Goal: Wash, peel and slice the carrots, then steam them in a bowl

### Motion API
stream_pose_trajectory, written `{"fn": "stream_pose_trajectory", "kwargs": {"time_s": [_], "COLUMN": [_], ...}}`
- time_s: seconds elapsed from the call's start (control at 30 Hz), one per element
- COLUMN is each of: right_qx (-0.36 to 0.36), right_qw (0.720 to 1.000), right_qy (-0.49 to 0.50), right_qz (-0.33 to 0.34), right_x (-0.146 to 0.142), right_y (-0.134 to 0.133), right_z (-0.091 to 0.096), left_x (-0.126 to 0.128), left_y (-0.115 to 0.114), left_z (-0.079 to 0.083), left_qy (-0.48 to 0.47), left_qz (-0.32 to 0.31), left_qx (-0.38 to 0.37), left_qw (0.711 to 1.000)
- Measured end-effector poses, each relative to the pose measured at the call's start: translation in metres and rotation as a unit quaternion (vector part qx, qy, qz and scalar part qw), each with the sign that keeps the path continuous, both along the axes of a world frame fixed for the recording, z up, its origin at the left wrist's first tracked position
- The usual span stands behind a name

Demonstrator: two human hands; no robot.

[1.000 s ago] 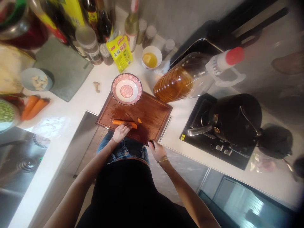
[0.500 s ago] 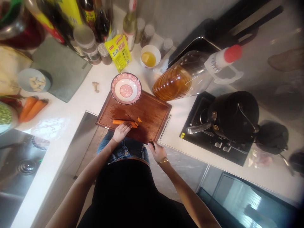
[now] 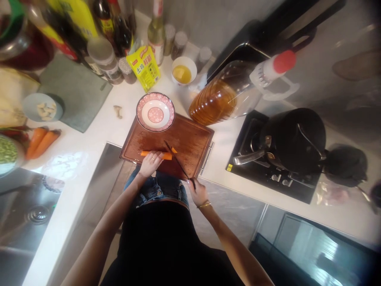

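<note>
A peeled carrot (image 3: 167, 156) lies across the wooden cutting board (image 3: 149, 137). My left hand (image 3: 151, 162) is closed over the carrot's middle and presses it to the board. In my right hand (image 3: 197, 192) is the handle of a kitchen knife (image 3: 179, 162), gripped near the board's front right edge. The thin dark blade slants up and left across the board, beside the carrot's right end. Just beyond the blade lies a small cut carrot piece (image 3: 174, 150). A pink-patterned plate (image 3: 169, 115) rests on the board's back left corner.
Right of the board stand a large oil bottle (image 3: 214, 99) and a black pot (image 3: 293, 143) on the stove. Behind are a yellow seasoning packet (image 3: 145, 68), a small bowl (image 3: 190, 65) and several bottles. Whole carrots (image 3: 44, 143) lie left, above the sink (image 3: 26, 230).
The knife blade has turned slightly and now shows as a full dark line right of the carrot. My left hand has shifted a little left along the carrot. The view has moved slightly.
</note>
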State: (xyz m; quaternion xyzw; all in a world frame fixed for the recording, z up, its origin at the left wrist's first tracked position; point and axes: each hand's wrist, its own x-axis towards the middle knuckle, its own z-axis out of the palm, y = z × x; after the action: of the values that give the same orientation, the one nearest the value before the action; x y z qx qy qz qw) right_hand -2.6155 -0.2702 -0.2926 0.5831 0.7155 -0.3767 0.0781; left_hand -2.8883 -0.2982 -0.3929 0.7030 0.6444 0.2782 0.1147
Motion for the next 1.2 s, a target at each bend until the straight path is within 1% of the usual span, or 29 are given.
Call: {"fn": "stream_pose_trajectory", "kwargs": {"time_s": [0.07, 0.2, 0.33, 0.4, 0.5, 0.57, 0.7, 0.9, 1.1, 1.2], "right_qx": [0.008, 0.014, 0.012, 0.004, -0.001, -0.001, -0.004, 0.004, -0.019, -0.033], "right_qw": [1.000, 0.999, 0.999, 1.000, 1.000, 1.000, 1.000, 0.999, 0.990, 0.985], "right_qy": [0.003, 0.000, -0.007, -0.011, -0.016, -0.015, -0.014, -0.044, -0.112, -0.137], "right_qz": [-0.015, -0.035, -0.031, -0.022, -0.016, -0.018, -0.010, 0.027, 0.085, 0.101], "right_x": [0.002, 0.001, -0.002, -0.002, 0.000, 0.002, 0.003, 0.006, 0.000, -0.004], "right_y": [-0.004, -0.010, -0.012, -0.011, -0.010, -0.010, -0.009, -0.004, 0.010, 0.016], "right_z": [-0.004, -0.009, -0.010, -0.008, -0.006, -0.005, -0.004, -0.002, 0.010, 0.016], "left_x": [-0.006, -0.013, -0.012, -0.010, -0.008, -0.007, -0.005, -0.004, -0.002, -0.001], "left_y": [0.004, 0.008, 0.006, 0.003, -0.001, -0.003, -0.004, -0.003, -0.003, -0.003], "left_z": [0.003, 0.007, 0.006, 0.005, 0.002, 0.000, -0.002, -0.002, -0.002, -0.003], "left_qy": [0.005, 0.013, 0.006, -0.009, -0.032, -0.044, -0.051, -0.058, -0.073, -0.066], "left_qz": [0.008, -0.005, -0.012, -0.042, -0.106, -0.127, -0.115, -0.104, -0.088, -0.082], "left_qx": [0.013, 0.023, 0.028, 0.030, 0.014, 0.014, 0.028, 0.006, 0.023, 0.027], "left_qw": [1.000, 1.000, 1.000, 0.999, 0.994, 0.991, 0.992, 0.993, 0.993, 0.994]}}
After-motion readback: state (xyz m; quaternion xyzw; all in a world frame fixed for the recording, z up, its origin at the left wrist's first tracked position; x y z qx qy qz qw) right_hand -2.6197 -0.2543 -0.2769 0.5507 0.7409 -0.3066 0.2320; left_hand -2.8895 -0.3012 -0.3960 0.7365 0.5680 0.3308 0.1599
